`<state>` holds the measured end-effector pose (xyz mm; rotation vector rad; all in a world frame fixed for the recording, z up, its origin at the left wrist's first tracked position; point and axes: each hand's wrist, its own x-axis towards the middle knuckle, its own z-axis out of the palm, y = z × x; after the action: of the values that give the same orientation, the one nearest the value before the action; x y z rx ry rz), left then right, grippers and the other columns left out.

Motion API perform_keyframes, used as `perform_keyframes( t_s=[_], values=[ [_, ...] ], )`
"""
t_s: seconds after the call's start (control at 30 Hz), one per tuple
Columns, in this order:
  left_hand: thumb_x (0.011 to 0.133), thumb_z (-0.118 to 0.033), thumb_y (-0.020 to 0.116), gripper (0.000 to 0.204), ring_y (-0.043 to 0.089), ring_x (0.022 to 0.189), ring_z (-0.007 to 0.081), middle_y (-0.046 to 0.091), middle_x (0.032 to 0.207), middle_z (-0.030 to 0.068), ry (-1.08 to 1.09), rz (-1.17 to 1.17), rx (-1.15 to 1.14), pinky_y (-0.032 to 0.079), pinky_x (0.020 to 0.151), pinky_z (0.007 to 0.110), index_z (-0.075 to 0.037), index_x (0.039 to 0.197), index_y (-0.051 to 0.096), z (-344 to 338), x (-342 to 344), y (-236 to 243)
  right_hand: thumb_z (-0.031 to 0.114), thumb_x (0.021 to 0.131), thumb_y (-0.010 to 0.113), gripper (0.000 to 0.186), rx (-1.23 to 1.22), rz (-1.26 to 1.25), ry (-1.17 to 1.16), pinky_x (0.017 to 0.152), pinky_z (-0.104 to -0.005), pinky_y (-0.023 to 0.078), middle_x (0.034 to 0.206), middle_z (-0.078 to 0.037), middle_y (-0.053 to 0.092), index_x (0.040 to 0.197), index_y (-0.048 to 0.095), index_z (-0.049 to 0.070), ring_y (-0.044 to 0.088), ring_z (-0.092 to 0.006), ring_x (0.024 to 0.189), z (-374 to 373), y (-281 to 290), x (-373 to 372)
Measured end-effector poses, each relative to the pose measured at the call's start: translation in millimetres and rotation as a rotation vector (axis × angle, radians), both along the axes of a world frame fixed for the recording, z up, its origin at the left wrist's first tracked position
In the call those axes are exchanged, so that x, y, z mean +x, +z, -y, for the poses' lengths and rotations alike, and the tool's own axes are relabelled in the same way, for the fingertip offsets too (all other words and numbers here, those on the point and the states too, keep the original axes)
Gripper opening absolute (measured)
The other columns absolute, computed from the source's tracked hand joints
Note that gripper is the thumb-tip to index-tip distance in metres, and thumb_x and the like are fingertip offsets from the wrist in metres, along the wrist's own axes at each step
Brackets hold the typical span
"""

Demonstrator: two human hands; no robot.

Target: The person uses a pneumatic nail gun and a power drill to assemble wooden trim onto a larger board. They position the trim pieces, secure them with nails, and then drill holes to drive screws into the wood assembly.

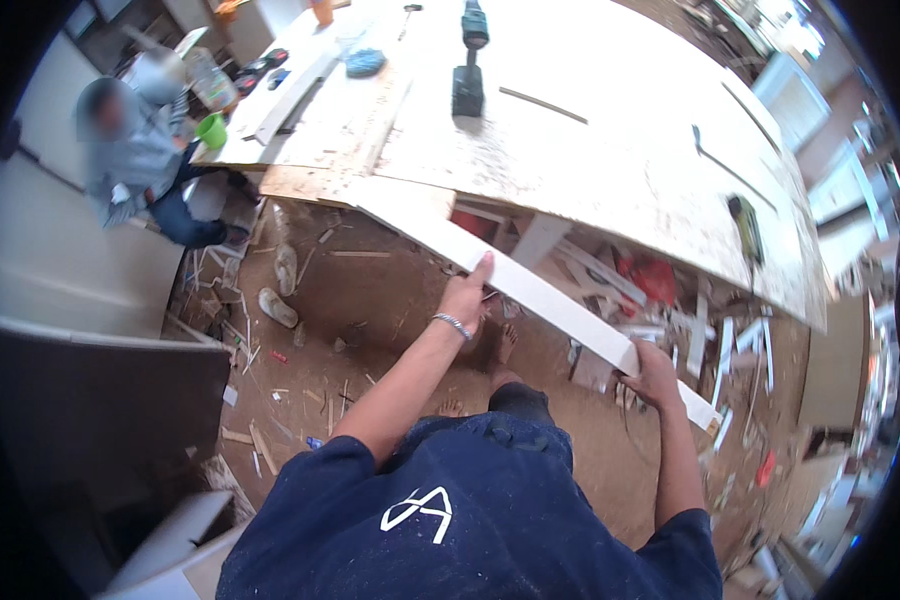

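From eleven o'clock down to four, grasping a long white board (560, 312) with the left hand (462, 300) on its upper half and the right hand (655, 375) closer to its lower end. Facing a white tabletop (610, 180) toward twelve, with a teal-and-black drill (468, 82) upon it.

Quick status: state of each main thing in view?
Left hand: closed on board
Right hand: closed on board
Board: slanting, held two-handed
Drill: on table, unheld
Green cup: on table, unheld
Green tool: lying on table, unheld
Floor: littered with scraps
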<state>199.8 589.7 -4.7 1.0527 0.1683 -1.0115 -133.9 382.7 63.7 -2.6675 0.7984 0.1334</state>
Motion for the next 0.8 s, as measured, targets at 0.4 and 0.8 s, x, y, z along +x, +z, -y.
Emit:
perform_keyframes(
  t_s=[0.4, 0.8],
  values=[
    [0.095, -0.068, 0.061, 0.084, 0.075, 0.084, 0.02, 0.073, 0.105, 0.0145, 0.116, 0.139, 0.472, 0.063, 0.065, 0.027, 0.012, 0.119, 0.063, 127, 166, 1, 0.036, 0.065, 0.093, 0.073, 0.088, 0.029, 0.217, 0.098, -0.0487, 0.048, 0.115, -0.02, 0.066, 0.126, 0.065, 0.008, 0.06, -0.0404, 0.111, 232, -34, 235],
    [0.095, -0.057, 0.067, 0.06, 0.074, 0.084, 0.0271, 0.075, 0.091, 0.0159, -0.777, 0.665, 0.451, 0.058, 0.073, 0.04, 0.001, 0.108, 0.068, 101, 215, 1, 0.018, 0.073, 0.088, 0.062, -0.159, 0.078, 0.01, 0.104, -0.0478, 0.046, 0.12, -0.019, 0.064, 0.13, 0.065, 0.007, 0.06, -0.0394, 0.117, 305, -39, 261]
  ],
)
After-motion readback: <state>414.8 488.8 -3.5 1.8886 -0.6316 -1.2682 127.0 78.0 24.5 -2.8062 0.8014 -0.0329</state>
